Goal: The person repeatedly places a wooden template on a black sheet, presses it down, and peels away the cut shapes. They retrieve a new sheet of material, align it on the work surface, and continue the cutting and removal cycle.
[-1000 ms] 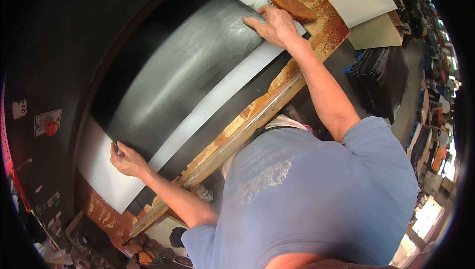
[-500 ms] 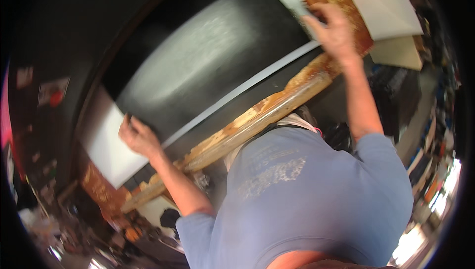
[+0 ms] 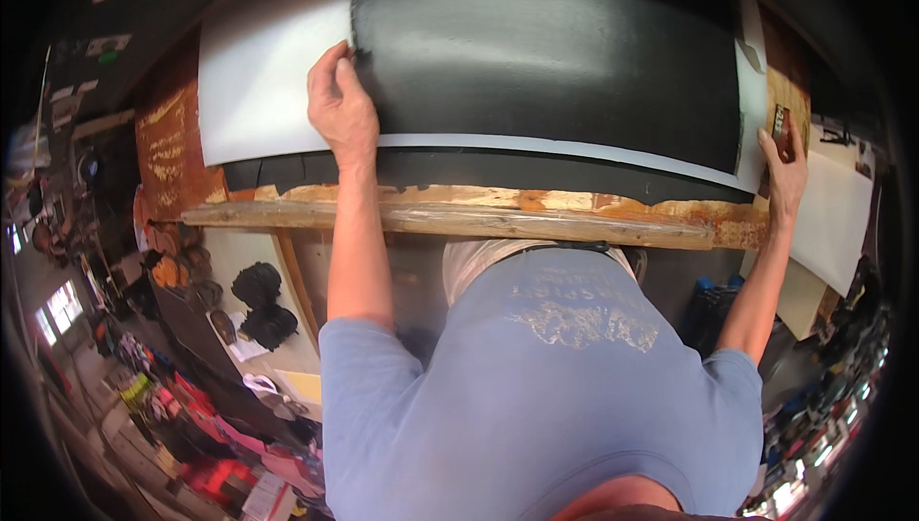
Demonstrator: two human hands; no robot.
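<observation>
A large glossy black sheet [image 3: 546, 71] lies on a white sheet [image 3: 258, 71], whose border shows at the left, front and right. My left hand [image 3: 343, 119] is at the black sheet's left edge, with thumb and fingers closed together on that edge. At the far right, my right hand [image 3: 787, 171] is over the brown board beside the white border. Its thumb and fingers are bent around a small dark brown block [image 3: 781, 122] with light marks on it. The fingers partly cover that block.
The worktable has a worn wooden front rail [image 3: 459, 219] right before my body. A white panel [image 3: 831, 210] stands at the right. Black gloves [image 3: 263, 305] lie on a pale surface at the lower left. Cluttered goods fill the floor on both sides.
My view has turned, so the table now runs nearly level. My left hand stays by the black sheet's left edge, now farther from its front corner. The right hand remains at the right border.
</observation>
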